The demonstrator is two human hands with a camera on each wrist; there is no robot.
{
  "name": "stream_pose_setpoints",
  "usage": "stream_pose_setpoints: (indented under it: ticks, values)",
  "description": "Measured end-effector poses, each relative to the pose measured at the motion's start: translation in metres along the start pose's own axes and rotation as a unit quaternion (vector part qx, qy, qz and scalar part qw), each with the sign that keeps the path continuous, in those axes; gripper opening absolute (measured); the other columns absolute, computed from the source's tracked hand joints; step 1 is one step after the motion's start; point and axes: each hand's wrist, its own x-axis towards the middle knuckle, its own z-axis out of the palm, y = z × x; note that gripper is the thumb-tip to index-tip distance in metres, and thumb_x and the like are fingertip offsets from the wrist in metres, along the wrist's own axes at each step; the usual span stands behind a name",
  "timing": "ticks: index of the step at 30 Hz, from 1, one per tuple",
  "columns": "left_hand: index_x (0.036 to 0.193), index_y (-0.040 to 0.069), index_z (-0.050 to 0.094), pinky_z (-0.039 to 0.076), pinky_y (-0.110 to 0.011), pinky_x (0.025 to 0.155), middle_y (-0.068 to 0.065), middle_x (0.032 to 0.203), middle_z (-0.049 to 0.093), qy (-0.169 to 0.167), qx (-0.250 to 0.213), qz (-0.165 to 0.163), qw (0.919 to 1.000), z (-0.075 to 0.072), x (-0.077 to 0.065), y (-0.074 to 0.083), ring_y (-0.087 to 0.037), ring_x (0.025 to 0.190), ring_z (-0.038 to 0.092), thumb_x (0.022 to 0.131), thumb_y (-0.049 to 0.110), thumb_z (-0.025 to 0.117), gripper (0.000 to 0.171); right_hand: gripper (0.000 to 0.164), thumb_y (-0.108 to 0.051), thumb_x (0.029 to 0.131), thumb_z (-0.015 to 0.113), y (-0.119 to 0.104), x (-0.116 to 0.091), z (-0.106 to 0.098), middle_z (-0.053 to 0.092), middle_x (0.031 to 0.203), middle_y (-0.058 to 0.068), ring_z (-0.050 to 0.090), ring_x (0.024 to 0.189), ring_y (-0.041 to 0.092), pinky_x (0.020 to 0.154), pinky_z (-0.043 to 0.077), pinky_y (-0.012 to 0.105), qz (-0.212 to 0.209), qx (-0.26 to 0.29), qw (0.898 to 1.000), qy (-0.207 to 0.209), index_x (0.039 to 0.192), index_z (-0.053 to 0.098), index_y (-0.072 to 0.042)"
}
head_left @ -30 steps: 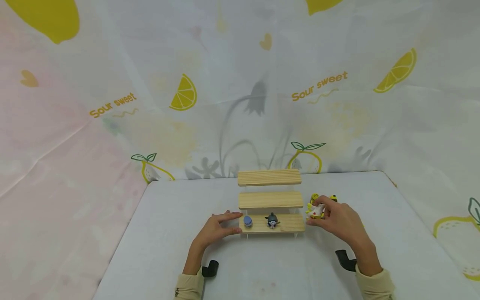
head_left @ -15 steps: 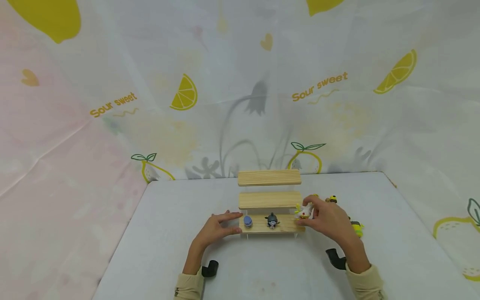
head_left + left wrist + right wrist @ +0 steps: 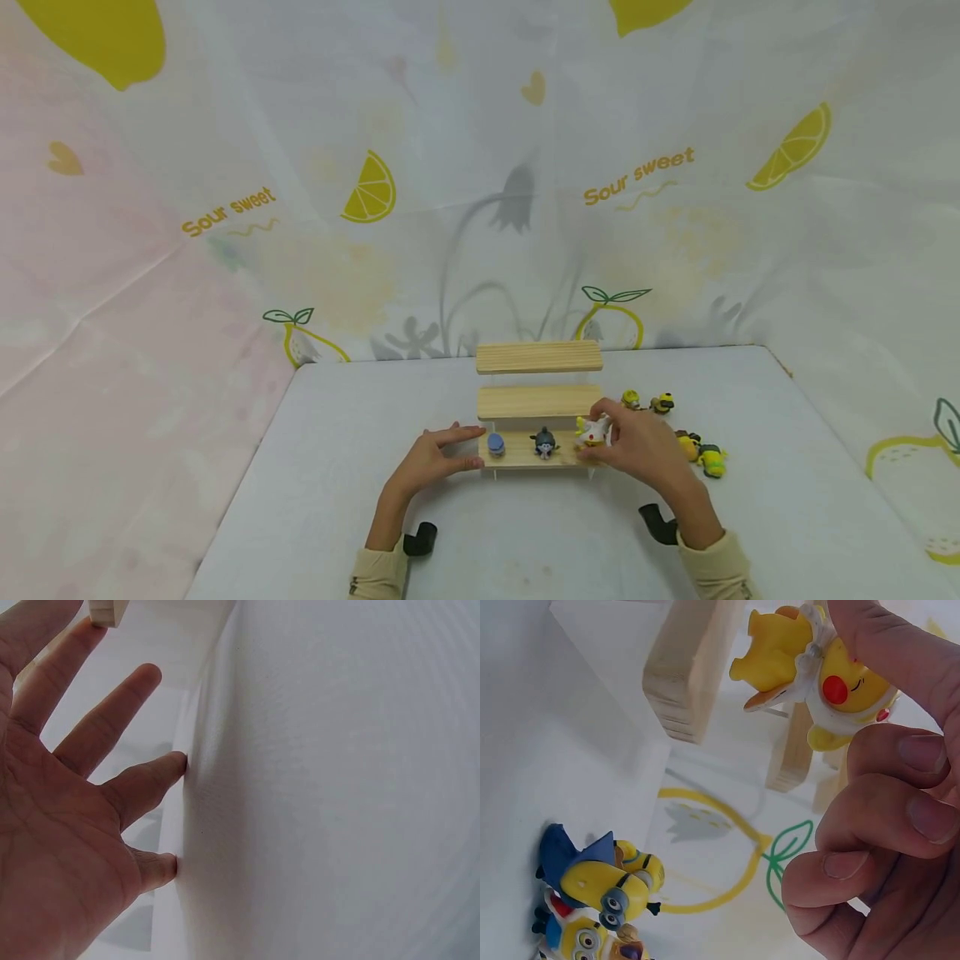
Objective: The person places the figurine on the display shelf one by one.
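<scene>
A wooden three-step display stand [image 3: 540,402] is at the middle of the table. Along its lowest step are a small blue-topped figure [image 3: 496,444] at the left and a dark grey-hooded figurine [image 3: 544,442] near the middle. My right hand [image 3: 641,442] pinches a yellow Pikachu figurine [image 3: 840,686] with a white hood between thumb and fingers, at that step's right end. The figurine tilts sideways in the right wrist view. At the opposite end, my left hand [image 3: 435,457] rests its thumb and index finger against the step, its fingers [image 3: 112,724] straight and spread.
Several yellow minion figurines [image 3: 712,460] lie on the white table [image 3: 525,533] to the right of the stand, partly behind my right hand. One in the right wrist view is a minion [image 3: 604,885] with blue clothing. A lemon-printed cloth [image 3: 480,167] hangs behind the table.
My right hand has carried the Pikachu figurine leftward from beside the stand to over the lowest step's right end, uncovering more minions. My left hand has stayed in place.
</scene>
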Motion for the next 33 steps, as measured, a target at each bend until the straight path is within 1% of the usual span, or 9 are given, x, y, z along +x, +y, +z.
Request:
stream_pose_setpoints:
  ticks: [7,14,18,25,29,33]
  values:
    - [0.127,0.02,0.07,-0.006,-0.074,0.106,-0.001,0.128,0.065,-0.004,-0.006,0.01,0.9999,0.0002,0.0007,-0.0026,-0.038,0.136,0.041,0.08,0.028,0.084,0.049,0.05,-0.047,0.066,0.089,-0.0024,-0.0019,0.0041,0.049,0.061,-0.013,0.04,0.046,0.006,0.041,0.034,0.025,0.015,-0.003,1.0,-0.008,0.099,0.061,-0.022]
    - [0.126,0.026,0.07,-0.004,-0.072,0.108,0.004,0.128,0.065,-0.003,-0.001,0.0,1.0,-0.0006,-0.0004,-0.0005,-0.034,0.136,0.041,0.079,0.036,0.083,0.05,0.052,-0.049,0.065,0.089,-0.0031,-0.002,0.0039,0.048,0.059,-0.012,0.039,0.046,0.007,0.04,0.032,0.025,0.019,-0.011,1.0,-0.007,0.099,0.061,-0.022]
    - [0.126,0.026,0.07,-0.004,-0.071,0.109,0.004,0.128,0.065,-0.003,0.0,-0.003,1.0,-0.0006,-0.0001,0.0003,-0.033,0.137,0.041,0.079,0.037,0.083,0.05,0.052,-0.049,0.065,0.089,-0.0022,-0.0013,0.0039,0.049,0.059,-0.012,0.04,0.046,0.007,0.041,0.033,0.025,0.02,-0.012,1.0,-0.009,0.099,0.061,-0.022]
    - [0.126,0.026,0.07,-0.004,-0.072,0.109,0.004,0.128,0.064,-0.003,0.003,-0.001,1.0,-0.0011,-0.0001,0.0014,-0.034,0.136,0.042,0.078,0.038,0.083,0.051,0.053,-0.05,0.065,0.089,-0.0015,-0.0023,0.0028,0.048,0.059,-0.014,0.039,0.044,0.006,0.04,0.033,0.025,0.013,-0.011,1.0,-0.006,0.101,0.061,-0.023]
    - [0.126,0.025,0.07,-0.003,-0.073,0.108,0.001,0.129,0.064,-0.003,0.008,0.008,0.9999,-0.0011,0.0002,-0.0003,-0.037,0.136,0.042,0.079,0.038,0.083,0.051,0.053,-0.05,0.065,0.089,-0.0012,-0.0027,0.0029,0.048,0.059,-0.014,0.039,0.044,0.006,0.04,0.032,0.025,0.008,-0.011,1.0,-0.003,0.101,0.061,-0.022]
    - [0.126,0.027,0.07,-0.003,-0.073,0.108,0.002,0.131,0.063,-0.005,0.012,0.007,0.9999,-0.0006,-0.0001,-0.0018,-0.036,0.136,0.041,0.079,0.038,0.083,0.05,0.053,-0.05,0.065,0.088,-0.001,-0.0027,0.0033,0.048,0.059,-0.014,0.039,0.045,0.006,0.04,0.033,0.025,0.01,-0.01,1.0,-0.004,0.102,0.061,-0.022]
